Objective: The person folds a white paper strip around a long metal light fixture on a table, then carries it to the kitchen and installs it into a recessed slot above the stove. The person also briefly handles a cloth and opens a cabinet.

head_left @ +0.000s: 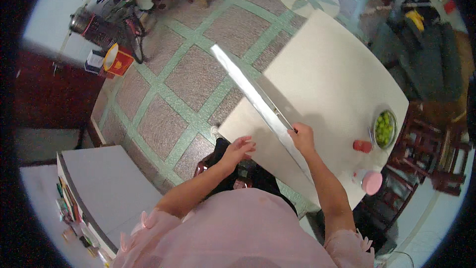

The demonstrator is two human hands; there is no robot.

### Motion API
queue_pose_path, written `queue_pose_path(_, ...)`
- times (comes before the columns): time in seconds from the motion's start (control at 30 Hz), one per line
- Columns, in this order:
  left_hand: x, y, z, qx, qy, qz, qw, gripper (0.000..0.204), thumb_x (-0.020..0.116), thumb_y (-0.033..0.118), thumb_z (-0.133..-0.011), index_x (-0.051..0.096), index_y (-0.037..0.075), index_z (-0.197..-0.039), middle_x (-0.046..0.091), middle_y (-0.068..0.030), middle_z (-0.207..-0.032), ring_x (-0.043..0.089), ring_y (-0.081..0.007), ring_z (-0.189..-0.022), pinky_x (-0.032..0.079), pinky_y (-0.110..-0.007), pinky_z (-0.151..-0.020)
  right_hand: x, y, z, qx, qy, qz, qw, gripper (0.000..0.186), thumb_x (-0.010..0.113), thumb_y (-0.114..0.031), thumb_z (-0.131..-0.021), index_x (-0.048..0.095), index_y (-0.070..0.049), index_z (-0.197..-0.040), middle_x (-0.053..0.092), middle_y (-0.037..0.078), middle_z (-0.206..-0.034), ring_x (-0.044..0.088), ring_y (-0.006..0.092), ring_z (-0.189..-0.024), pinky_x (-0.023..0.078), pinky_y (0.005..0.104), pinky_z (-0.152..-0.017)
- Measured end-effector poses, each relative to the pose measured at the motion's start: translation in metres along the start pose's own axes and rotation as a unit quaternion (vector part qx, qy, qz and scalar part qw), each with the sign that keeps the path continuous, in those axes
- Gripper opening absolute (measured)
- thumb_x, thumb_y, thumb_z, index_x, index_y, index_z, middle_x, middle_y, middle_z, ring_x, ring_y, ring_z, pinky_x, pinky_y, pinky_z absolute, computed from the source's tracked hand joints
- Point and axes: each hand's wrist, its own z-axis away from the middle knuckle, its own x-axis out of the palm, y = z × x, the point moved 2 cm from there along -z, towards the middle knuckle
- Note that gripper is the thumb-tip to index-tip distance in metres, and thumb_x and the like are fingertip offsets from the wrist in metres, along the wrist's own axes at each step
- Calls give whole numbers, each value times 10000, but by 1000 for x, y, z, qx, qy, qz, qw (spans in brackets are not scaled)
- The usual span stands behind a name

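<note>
My right hand [302, 138] grips a long, flat white panel [250, 92] by a dark part on its side, holding it tilted on edge over a pale square table [337, 59]. My left hand [239, 150] is open beside the panel's near side, fingers apart and holding nothing. On the table's right sit a bowl of green fruit [384, 129], a small red container [362, 145] and a clear jar with a pink lid [371, 181].
A grey-topped cabinet [96, 183] stands at lower left. Bicycles [136, 30], a metal cylinder [84, 22] and a red-yellow bucket [118, 60] line the upper left. Wooden chairs [416, 151] and a dark sofa [431, 59] are right of the table, on the tiled floor [188, 94].
</note>
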Motion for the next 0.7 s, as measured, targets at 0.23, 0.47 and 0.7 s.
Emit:
queue_pose_path(0.23, -79, 152, -58, 131, 72, 228, 962, 502, 666, 312, -834, 465, 62, -1221, 593, -56, -1041, 582, -139, -908, 472, -301, -759, 74, -195, -106, 14, -4, -126, 992, 103, 659, -59, -755, 587, 13, -751, 509, 5, -577, 416, 67, -542, 352, 260, -497)
queue_pose_path(0.47, -227, 264, -66, 152, 167, 310, 924, 189, 656, 161, -843, 581, 36, -964, 622, -26, -823, 581, -126, -715, 475, -273, -658, 177, -339, -190, -48, -25, -136, 989, 151, 670, -68, -749, 541, 5, -726, 506, 73, -576, 434, 118, -515, 368, 301, -484)
queue_pose_path(0.7, -374, 346, -57, 242, 245, 379, 859, 140, 627, 119, -858, 569, 53, -967, 616, -31, -833, 567, -131, -694, 477, -289, -610, 274, -472, -272, -123, -71, -105, 984, 143, 674, -65, -745, 546, -1, -735, 500, 66, -579, 431, 126, -514, 369, 294, -486)
